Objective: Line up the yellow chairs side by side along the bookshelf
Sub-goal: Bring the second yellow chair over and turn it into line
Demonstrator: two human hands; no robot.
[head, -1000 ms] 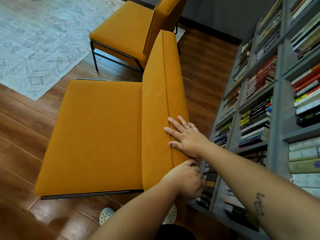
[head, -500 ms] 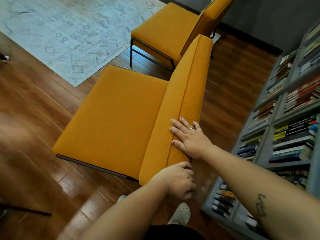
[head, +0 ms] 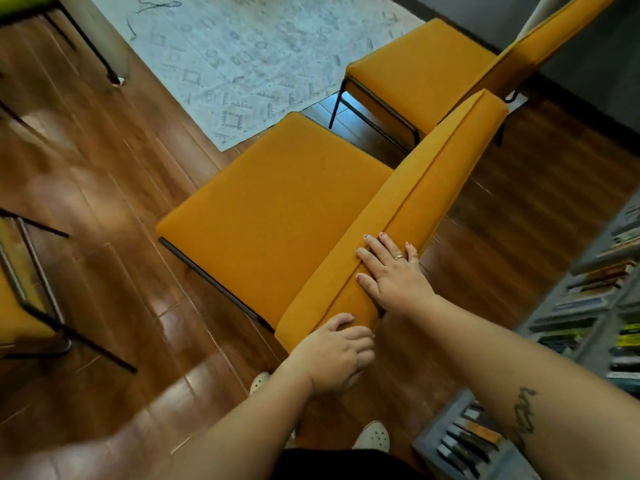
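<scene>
Ok, R hand (head: pixel 394 277) on chair (head: pixel 277 209).

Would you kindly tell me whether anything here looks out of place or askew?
Only minor things: dark thread lies loose on the rug, and the far chair straddles the rug's edge, legs partly on bare floor. The near chair looks undamaged.

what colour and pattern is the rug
The rug is pale grey-blue with darker geometric motifs, seen best in the head view.
</scene>
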